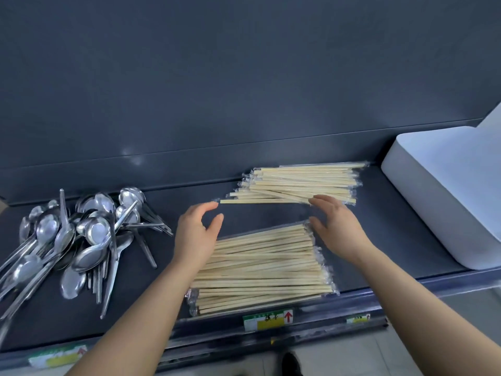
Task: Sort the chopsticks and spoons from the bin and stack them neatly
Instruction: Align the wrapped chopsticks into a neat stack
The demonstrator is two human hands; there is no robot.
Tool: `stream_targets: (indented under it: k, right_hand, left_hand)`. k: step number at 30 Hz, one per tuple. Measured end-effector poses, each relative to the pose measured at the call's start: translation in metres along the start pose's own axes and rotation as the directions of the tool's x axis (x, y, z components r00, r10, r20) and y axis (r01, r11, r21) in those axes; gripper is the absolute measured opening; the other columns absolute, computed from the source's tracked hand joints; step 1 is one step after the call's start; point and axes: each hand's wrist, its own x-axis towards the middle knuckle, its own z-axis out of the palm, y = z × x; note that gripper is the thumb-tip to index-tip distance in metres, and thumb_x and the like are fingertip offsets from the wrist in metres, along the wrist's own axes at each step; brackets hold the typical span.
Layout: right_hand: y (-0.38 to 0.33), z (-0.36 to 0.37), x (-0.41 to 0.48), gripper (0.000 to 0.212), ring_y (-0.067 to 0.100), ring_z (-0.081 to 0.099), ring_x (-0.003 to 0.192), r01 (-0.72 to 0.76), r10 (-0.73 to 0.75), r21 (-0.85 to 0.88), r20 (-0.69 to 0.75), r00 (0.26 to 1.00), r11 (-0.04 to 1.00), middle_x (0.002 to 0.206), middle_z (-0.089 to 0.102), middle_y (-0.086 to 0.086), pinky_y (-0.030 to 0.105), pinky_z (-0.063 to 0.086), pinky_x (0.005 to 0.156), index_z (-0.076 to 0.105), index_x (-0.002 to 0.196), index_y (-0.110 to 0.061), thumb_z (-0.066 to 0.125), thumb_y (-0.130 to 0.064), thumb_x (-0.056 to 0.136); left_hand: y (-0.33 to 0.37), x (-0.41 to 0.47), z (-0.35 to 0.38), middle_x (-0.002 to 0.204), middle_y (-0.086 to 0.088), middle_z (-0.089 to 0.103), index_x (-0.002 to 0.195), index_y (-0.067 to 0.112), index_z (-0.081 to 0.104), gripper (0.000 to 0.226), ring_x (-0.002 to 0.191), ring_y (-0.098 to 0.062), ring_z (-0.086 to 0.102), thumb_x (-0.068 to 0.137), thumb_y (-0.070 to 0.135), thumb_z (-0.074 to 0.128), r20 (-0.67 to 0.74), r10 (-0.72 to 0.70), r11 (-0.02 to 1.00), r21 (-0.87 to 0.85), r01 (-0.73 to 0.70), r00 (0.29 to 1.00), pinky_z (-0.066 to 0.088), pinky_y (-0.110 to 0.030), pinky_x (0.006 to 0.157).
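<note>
Both released, the left hand [196,234] and right hand [339,226] hover between 2 stacks of wrapped pale wooden chopsticks [265,267] on the dark grey shelf [385,213]. Farther left lie heaped shiny steel spoons [81,234]; the white plastic bin [447,185] hides its inside.

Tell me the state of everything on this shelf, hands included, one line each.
Spoons: loose jumbled heap.
Far chopsticks: wrapped, roughly aligned, one jutting left.
Near chopsticks: wrapped, fairly neat stack.
Left hand: open, holding nothing.
Right hand: open, fingertips at far chopsticks.
White bin: inside hidden.
</note>
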Motion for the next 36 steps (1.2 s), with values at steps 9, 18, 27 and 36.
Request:
stream_targets:
  k: [9, 18, 27, 36]
  right_hand:
    - [0.021, -0.003, 0.078, 0.061, 0.025, 0.041, 0.119, 0.128, -0.089, -0.212, 0.181, 0.979, 0.969, 0.133, 0.046, 0.005, 0.029, 0.035, 0.103, 0.049, 0.136, -0.019, 0.072, -0.03, 0.08]
    - [0.027, -0.001, 0.108, 0.041, 0.025, 0.047, 0.114, 0.347, -0.287, -0.187, 0.288, 0.914, 0.919, 0.122, 0.048, 0.006, 0.029, 0.038, 0.099, 0.058, 0.121, -0.016, 0.067, -0.025, 0.083]
    - [0.03, 0.002, 0.103, 0.037, 0.027, 0.048, 0.117, 0.43, -0.333, -0.284, 0.333, 0.882, 0.857, 0.125, 0.054, 0.008, 0.034, 0.041, 0.099, 0.052, 0.126, -0.015, 0.054, -0.027, 0.091]
    - [0.014, -0.001, 0.106, 0.038, 0.029, 0.055, 0.114, 0.491, -0.256, -0.42, 0.501, 0.827, 0.763, 0.123, 0.058, 0.012, 0.035, 0.045, 0.094, 0.052, 0.119, -0.008, 0.054, -0.031, 0.088]
  left_hand:
    - [0.026, 0.063, 0.061, 0.145, -0.01, 0.041, 0.147, 0.012, 0.034, 0.068, 0.13, -0.024, 0.045, 0.088, 0.025, 0.066, 0.141, -0.317, 0.948, 0.076, 0.309, 0.938, 0.038, -0.034, 0.106]
    - [0.034, 0.071, 0.074, 0.118, -0.004, 0.059, 0.131, 0.01, 0.053, 0.067, 0.105, -0.02, 0.059, 0.072, 0.022, 0.083, 0.14, -0.359, 0.932, 0.103, 0.347, 0.923, 0.044, -0.027, 0.089]
    - [0.03, 0.065, 0.069, 0.096, 0.005, 0.063, 0.113, 0.019, 0.063, 0.047, 0.085, -0.01, 0.059, 0.071, 0.026, 0.084, 0.152, -0.295, 0.955, 0.035, 0.293, 0.943, 0.047, -0.023, 0.077]
    - [0.03, 0.053, 0.061, 0.116, 0.0, 0.064, 0.131, 0.012, 0.054, 0.059, 0.102, -0.011, 0.06, 0.077, 0.018, 0.08, 0.163, -0.351, 0.893, -0.237, 0.382, 0.922, 0.046, -0.024, 0.089]
